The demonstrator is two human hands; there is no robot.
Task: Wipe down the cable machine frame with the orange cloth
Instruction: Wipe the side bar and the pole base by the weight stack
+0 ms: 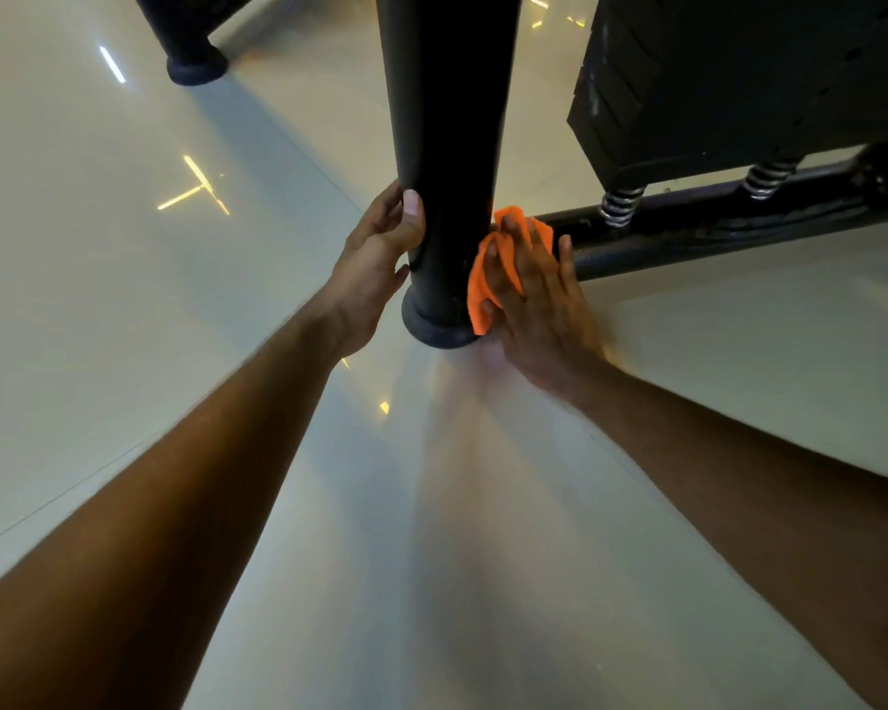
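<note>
Bare floor lies open all round the near side. Both forearms reach forward to the post. The right hand presses the cloth with spread, straight fingers against the post's right side, just above its foot. The left hand rests on the left side, thumb up. Beyond, a rail carries springs under the weight stack.
</note>
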